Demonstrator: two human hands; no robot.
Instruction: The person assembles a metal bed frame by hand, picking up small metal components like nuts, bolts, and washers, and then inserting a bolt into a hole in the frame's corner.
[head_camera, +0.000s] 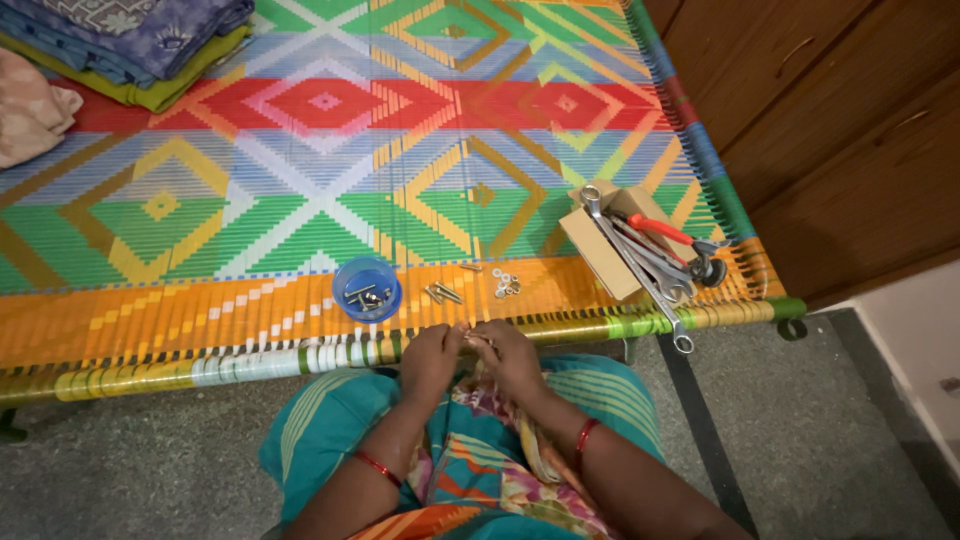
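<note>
At the cot's near edge, your left hand (432, 352) and right hand (508, 352) meet, fingers curled around a small metal part (477, 340) pinched between them; what kind is unclear. Just beyond lie loose bolts (443, 293), washers (506, 284) and a blue bowl (367, 288).

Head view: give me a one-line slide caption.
Both hands, left hand and right hand, meet over a small part at a woven cot's edge, near a blue bowl and spanners.

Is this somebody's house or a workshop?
Probably a room in a home. There is a bright woven cot with folded cloths on it, wooden cupboard doors beside it, and a speckled stone floor. The spanners and bolts just lie on the cot.
</note>
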